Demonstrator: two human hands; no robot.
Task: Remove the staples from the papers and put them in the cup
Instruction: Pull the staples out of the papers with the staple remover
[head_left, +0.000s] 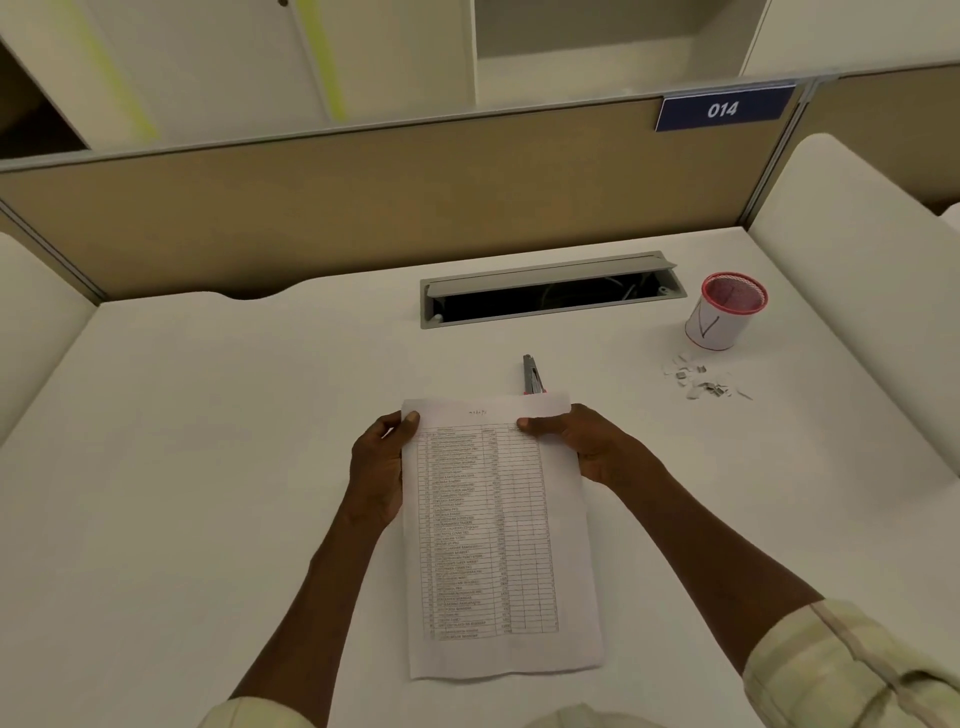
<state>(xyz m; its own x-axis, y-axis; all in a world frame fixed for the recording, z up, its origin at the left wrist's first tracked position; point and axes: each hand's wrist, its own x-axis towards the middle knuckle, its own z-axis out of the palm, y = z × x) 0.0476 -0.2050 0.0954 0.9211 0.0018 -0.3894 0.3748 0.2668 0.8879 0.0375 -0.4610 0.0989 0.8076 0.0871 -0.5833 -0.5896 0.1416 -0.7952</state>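
Holding the papers (498, 535) by their top corners, you've got your left hand (376, 467) pinching the left edge with the thumb on top, and your right hand (597, 449) doing the same on the right edge, so neither one is free for a tool. The sheets look raised at the top end, though I can't tell if the bottom edge touches the desk (208, 467). Just past the top edge, the staple remover (532, 376) lies half hidden under the paper (easy to knock if you lower the sheets carelessly). Further off to the right sits a little pile of pulled staples and paper scraps (701, 382) on the desk, near the cup (724, 314) but not in it. Sweep the papers that way and I'd guess you scatter them.
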